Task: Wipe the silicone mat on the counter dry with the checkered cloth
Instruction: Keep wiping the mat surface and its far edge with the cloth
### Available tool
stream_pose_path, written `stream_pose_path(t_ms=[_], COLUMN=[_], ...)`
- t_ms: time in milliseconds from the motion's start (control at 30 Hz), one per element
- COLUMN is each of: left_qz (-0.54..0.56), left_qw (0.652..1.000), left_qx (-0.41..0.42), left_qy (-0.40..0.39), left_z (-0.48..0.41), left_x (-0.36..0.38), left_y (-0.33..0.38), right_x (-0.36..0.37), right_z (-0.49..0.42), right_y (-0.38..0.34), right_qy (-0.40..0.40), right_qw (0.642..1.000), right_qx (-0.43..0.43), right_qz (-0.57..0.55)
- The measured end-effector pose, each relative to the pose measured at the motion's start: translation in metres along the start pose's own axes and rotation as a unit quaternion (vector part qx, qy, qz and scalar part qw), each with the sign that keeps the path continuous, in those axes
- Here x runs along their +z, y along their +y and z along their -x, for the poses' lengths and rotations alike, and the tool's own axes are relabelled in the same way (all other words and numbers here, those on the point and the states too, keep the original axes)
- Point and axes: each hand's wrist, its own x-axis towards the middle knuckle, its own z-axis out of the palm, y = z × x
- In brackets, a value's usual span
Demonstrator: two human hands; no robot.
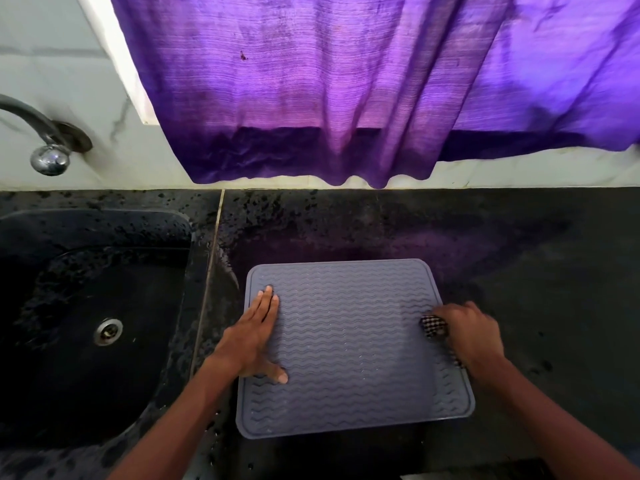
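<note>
Silicone mat (353, 341) lies flat on the dark surface (536, 271), and I see my left grip (254, 336) spread flat on its left part, my right grip (471, 336) curled round the bunched checkered cloth (433, 326) at its right edge.

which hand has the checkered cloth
The right hand: it grips the checkered cloth at the right edge of the mat. The left hand lies flat, holding nothing.
</note>
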Motion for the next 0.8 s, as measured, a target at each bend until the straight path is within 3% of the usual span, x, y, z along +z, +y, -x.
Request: stream_pose_path(t_ms=[133, 267, 400, 600, 800], left_qz=[-0.031, -0.079, -0.094, -0.080, -0.073], left_qw=[0.999, 0.995, 0.994, 0.995, 0.996], left_qx=[-0.033, -0.053, -0.057, -0.054, -0.051], left_qy=[-0.010, -0.008, -0.016, -0.014, -0.015], left_z=[-0.001, -0.005, -0.008, -0.009, -0.009], left_x=[-0.002, -0.003, -0.004, 0.001, 0.001], left_y=[0.010, 0.023, 0.026, 0.018, 0.017], right_x=[-0.003, -0.005, 0.013, 0.024, 0.013], right_z=[-0.007, -0.014, -0.014, -0.008, -0.014], right_y=[0.006, -0.036, -0.103, -0.119, -0.063], right_qy=[-0.045, -0.031, -0.010, -0.015, -0.015], right_qw=[0.996, 0.955, 0.944, 0.976, 0.991], right_qx=[0.022, -0.135, -0.231, -0.159, -0.095], right_qz=[-0.070, -0.262, -0.236, -0.145, -0.094])
